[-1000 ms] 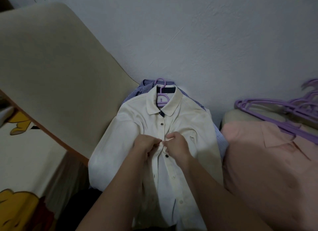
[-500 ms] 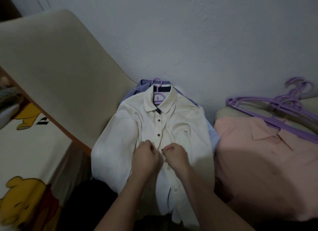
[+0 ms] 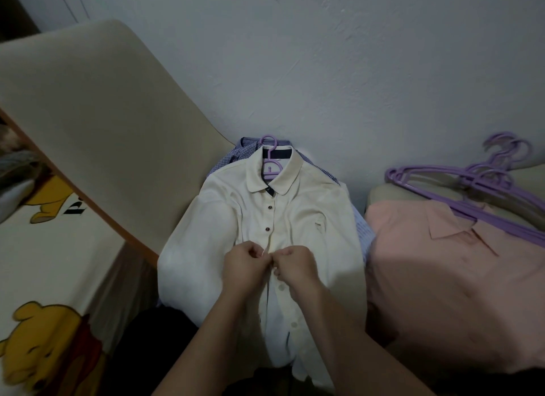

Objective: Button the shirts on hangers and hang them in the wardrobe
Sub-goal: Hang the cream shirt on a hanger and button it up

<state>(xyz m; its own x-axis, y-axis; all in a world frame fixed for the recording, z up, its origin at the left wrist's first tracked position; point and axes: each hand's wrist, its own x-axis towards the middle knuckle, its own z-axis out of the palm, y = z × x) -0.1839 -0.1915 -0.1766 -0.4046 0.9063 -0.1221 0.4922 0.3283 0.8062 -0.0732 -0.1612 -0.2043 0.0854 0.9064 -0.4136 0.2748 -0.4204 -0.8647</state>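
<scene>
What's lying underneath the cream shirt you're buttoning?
A blue checked shirt peeks out from under the cream shirt around its collar and shoulders; the rest of it is covered.

A big beige pad (image 3: pixel 88 115) leans on the white wall (image 3: pixel 354 56). The wall rises behind the pad and runs off to its right, and thin lines (image 3: pixel 79 3) mark the wall above the pad. An orange edge (image 3: pixel 88 201) runs along the bottom of the pad. Below the pad lies a pale sheet (image 3: pixel 67 263) with a yellow bear (image 3: pixel 44 336) in a red top on it. Part of another yellow bear (image 3: pixel 56 201) peeks out just under the pad's edge. Something dark (image 3: pixel 153 336) lies below the pad, to the right of the sheet.
</scene>
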